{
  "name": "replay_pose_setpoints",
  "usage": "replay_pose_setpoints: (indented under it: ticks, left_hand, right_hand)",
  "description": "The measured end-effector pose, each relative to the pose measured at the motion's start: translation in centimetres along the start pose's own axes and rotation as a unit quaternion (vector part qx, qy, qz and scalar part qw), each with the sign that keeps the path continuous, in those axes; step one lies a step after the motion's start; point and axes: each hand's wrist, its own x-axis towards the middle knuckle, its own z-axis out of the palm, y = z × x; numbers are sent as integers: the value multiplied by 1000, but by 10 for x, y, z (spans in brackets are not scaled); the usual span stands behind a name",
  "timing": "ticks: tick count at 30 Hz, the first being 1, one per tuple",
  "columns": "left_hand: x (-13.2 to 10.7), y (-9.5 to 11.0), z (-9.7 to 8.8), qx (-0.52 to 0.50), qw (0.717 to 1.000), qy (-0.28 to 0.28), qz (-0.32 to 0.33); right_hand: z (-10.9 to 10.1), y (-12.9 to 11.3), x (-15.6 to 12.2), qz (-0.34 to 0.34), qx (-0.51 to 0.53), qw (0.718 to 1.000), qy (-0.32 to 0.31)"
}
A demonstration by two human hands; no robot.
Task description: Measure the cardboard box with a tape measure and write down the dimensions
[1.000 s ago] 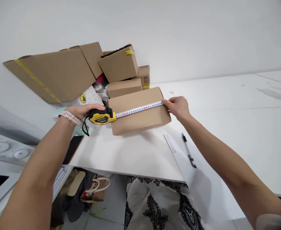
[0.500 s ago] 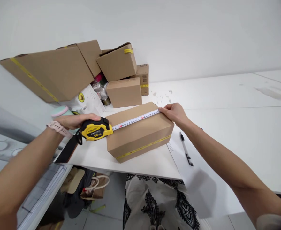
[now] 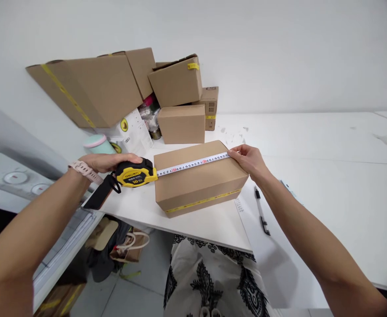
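Note:
A closed brown cardboard box [image 3: 196, 180] lies on the white table [image 3: 209, 226], a strip of yellow tape along its near side. My left hand [image 3: 114, 162] is wrapped round a yellow and black tape measure [image 3: 136, 172], held at the box's left end. From its mouth the white blade [image 3: 193, 164] runs across the top of the box. At the right end, my right hand [image 3: 246, 159] pinches the tip of the blade against the box's edge. The thumb and forefinger hide the tip itself.
Several cardboard boxes [image 3: 182, 125] are stacked at the back left, beside a mint cup [image 3: 98, 144] with a pink lid. A pen [image 3: 262, 211] lies on paper right of the box. Bags [image 3: 132, 246] sit below the table's front edge.
A little more blade is out of the tape measure between my hands. The whole scene has shifted slightly to the right in view. Both hands keep their grips.

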Motion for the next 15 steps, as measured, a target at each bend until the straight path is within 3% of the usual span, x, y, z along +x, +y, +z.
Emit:
replay_pose_setpoints:
  ticks: [6,15]
  left_hand:
    - [-5,-19,-17,-21,999,29,-20]
    - [-10,-16,-8,-14,999,41,5]
  right_hand:
    - [2,-1,-2,-13,10,1000,3]
    - [9,-3,-5,56,131,990,-8]
